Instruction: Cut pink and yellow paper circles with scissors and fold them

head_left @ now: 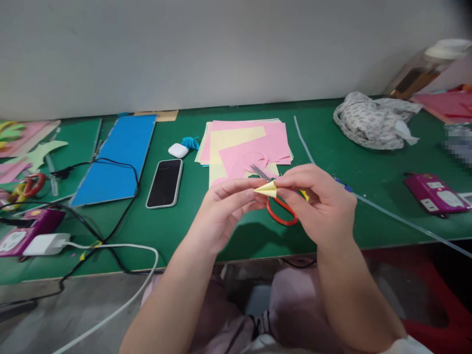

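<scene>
Between my two hands is a small piece of folded yellow paper (268, 190), narrowing to a point at its left end. My left hand (230, 201) pinches that pointed end between thumb and fingers. The wider right end is gripped by the thumb and forefinger of my right hand (317, 199). Behind and below the paper lie scissors with red-orange handles (282, 219), their blades partly hidden by my fingers. Sheets of pink and yellow paper (243, 147) are stacked just beyond my hands, with a thin pink cut strip on top.
A phone (164, 184), a white earbud case (177, 150) and a blue board (118, 157) lie to the left. Cables and a purple power strip (31, 231) are at the near left. On the right are a patterned cloth (372, 120), a clear tube (405, 219) and another purple power strip (437, 192).
</scene>
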Tool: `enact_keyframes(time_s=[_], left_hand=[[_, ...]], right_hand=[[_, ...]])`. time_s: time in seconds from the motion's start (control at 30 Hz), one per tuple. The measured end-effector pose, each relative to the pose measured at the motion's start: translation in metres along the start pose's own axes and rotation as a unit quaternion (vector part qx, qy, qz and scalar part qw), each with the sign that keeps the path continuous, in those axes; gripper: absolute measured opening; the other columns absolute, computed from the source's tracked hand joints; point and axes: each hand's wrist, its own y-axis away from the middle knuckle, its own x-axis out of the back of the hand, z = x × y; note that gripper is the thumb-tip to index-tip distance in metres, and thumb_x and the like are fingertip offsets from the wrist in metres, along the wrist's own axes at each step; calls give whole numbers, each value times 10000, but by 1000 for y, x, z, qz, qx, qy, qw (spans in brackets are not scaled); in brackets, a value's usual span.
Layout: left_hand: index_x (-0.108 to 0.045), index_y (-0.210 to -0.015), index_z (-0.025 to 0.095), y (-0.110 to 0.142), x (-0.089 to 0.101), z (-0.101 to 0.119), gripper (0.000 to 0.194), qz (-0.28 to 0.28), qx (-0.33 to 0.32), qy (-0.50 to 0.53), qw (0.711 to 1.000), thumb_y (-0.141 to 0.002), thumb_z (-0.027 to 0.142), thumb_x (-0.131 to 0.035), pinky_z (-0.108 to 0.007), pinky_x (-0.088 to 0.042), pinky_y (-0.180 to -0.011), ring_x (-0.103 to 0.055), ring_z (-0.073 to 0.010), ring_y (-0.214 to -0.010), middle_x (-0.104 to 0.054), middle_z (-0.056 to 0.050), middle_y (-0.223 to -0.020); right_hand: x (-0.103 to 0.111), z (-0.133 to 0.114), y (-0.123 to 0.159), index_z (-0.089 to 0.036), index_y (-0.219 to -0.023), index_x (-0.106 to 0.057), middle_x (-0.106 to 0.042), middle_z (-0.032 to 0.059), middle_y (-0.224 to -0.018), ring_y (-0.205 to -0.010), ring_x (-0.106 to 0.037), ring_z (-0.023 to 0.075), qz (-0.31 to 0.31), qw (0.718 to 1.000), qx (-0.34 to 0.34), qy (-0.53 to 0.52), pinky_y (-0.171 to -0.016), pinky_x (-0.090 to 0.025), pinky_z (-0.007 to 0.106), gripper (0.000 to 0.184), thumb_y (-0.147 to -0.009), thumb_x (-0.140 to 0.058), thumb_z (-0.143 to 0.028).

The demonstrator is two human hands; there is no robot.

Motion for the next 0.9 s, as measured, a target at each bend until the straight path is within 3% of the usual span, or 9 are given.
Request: enact_keyframes(time_s=[0.13, 0.2, 0.3, 0.43, 0.63, 0.77, 0.9], left_hand=[[-814, -941, 265, 5, -2, -3, 166, 50, -131, -159, 977, -791, 195, -804, -204, -606, -725, -745, -130, -761, -804, -3, -883], [-806, -972, 269, 9, -3, -4, 183, 74, -231, -270, 932, -823, 167, -774, -200, -589, -728, -738, -125, -788, -802, 4, -903], [-791, -991, 238, 13, -5, -2, 208, 69, -349, -408, 841, -861, 97, -713, -190, -560, -733, -717, -110, -796, -795, 4, -899], [-764, -979, 181, 16, -5, 5, 184, 48, -404, -496, 767, -873, 57, -679, -179, -548, -719, -700, -103, -779, -781, -14, -880], [-746, -983, 164, 20, -3, 9, 171, 19, -420, -529, 737, -870, 53, -681, -193, -536, -675, -673, -107, -740, -749, -32, -859], [-751, -1015, 187, 20, -3, 8, 207, 48, -438, -528, 726, -850, 67, -714, -195, -550, -708, -675, -110, -794, -724, -25, -899], [-740, -1036, 209, 18, -4, 5, 257, 59, -462, -485, 740, -823, 67, -751, -194, -562, -721, -692, -111, -827, -751, -6, -937]], right_hand=[[-3, 0, 1, -240, -922, -731, -691, -8, -822, -785, -648, 143, 40, 999, -9, 13, -652, -537, 277, 198, -864, -699, -53], [-3, 0, 0, -248, -909, -731, -684, -10, -799, -771, -643, 151, 45, 999, -1, 19, -637, -534, 286, 198, -859, -704, -59], [-3, -1, 0, -252, -903, -732, -684, -11, -805, -765, -638, 152, 32, 999, -7, 5, -612, -523, 284, 209, -847, -711, -52], [-1, -1, 1, -253, -923, -740, -690, -10, -845, -796, -637, 147, 10, 999, -26, -30, -621, -521, 276, 244, -829, -723, -28], [0, -1, 2, -258, -919, -745, -685, -15, -858, -790, -625, 137, 8, 997, -30, -64, -625, -506, 271, 252, -824, -726, -26], [-2, -1, 2, -264, -910, -741, -688, -16, -840, -779, -622, 145, 16, 997, -22, -67, -628, -506, 282, 261, -818, -719, -21], [-4, -2, 3, -263, -902, -736, -698, -12, -827, -781, -631, 153, 17, 998, -17, -60, -631, -516, 287, 232, -819, -723, -46]])
